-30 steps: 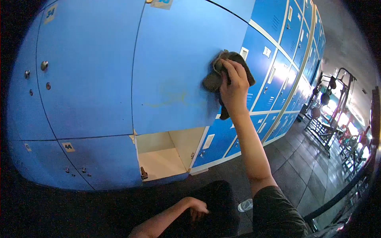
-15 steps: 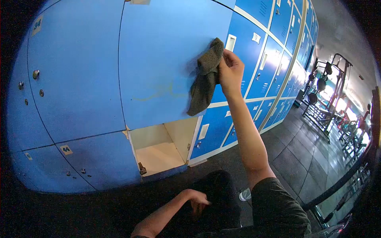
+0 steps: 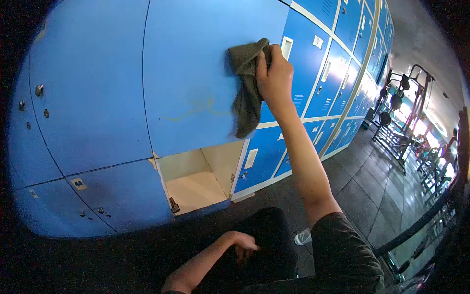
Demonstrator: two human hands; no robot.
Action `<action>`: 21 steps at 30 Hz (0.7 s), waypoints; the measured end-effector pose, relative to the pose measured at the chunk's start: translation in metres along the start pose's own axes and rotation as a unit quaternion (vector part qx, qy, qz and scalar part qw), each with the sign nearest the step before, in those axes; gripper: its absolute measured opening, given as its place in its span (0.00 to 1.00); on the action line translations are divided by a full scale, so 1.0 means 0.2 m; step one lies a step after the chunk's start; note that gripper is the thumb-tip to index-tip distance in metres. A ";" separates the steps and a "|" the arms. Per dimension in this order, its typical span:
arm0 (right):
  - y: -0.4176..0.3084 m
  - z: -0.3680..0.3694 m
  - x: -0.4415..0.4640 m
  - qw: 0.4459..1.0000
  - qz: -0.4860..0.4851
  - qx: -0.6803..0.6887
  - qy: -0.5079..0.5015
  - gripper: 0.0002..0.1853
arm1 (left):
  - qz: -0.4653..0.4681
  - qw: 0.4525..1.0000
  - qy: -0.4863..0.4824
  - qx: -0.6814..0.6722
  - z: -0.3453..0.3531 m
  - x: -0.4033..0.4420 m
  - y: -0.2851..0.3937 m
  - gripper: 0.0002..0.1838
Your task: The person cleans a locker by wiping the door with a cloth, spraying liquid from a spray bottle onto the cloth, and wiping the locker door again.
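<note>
My right hand (image 3: pixel 275 76) grips a dark grey-brown cloth (image 3: pixel 248 88) at the right edge of a large blue locker door (image 3: pixel 196 63). The cloth hangs down from my fingers along the door's surface. Faint yellowish marks (image 3: pixel 198 110) show on the door, left of the cloth. Low in the view, my left hand (image 3: pixel 245 245) rests by my dark-clothed leg (image 3: pixel 269 230); its fingers are curled and partly in shadow, and whether they hold anything is hidden.
An uncovered compartment (image 3: pixel 196 188) with pale inside walls lies below the door. More blue lockers (image 3: pixel 313 63) run off to the right. A clear plastic item (image 3: pixel 303 237) is on the dark tiled floor (image 3: pixel 357 196). Gym equipment (image 3: pixel 404 108) stands farther back.
The cloth, first bunched under my right hand, now hangs lengthwise, its upper part spread leftward. My right hand has shifted left and up in view. The view has also shifted slightly.
</note>
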State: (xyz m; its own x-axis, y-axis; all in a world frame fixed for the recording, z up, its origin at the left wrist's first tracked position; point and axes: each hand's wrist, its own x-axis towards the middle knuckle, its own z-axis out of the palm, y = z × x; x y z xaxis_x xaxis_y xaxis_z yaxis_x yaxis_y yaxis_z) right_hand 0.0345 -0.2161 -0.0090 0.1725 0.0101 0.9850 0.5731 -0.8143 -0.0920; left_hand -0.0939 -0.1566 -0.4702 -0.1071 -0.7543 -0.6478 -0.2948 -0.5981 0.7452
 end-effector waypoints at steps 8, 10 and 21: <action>0.05 0.06 -0.12 0.993 -0.003 0.098 0.068 0.11 | -0.012 1.000 -0.009 0.003 -0.02 0.10 -0.08 0.37; 0.04 0.06 -0.14 0.992 -0.024 0.114 0.056 0.13 | -0.006 1.000 -0.006 0.024 0.00 0.07 -0.06 0.36; -0.05 -0.07 -0.02 0.996 0.027 0.022 -0.086 0.09 | -0.026 1.000 -0.011 0.008 0.01 -0.03 0.05 0.37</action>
State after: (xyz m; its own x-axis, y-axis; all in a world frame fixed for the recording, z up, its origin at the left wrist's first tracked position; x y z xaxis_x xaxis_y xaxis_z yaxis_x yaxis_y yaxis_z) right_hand 0.0161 -0.2161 -0.0089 0.3355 0.0696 0.9395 0.5938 -0.7898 -0.1535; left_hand -0.0977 -0.1569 -0.4590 -0.1121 -0.7164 -0.6886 -0.3158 -0.6314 0.7083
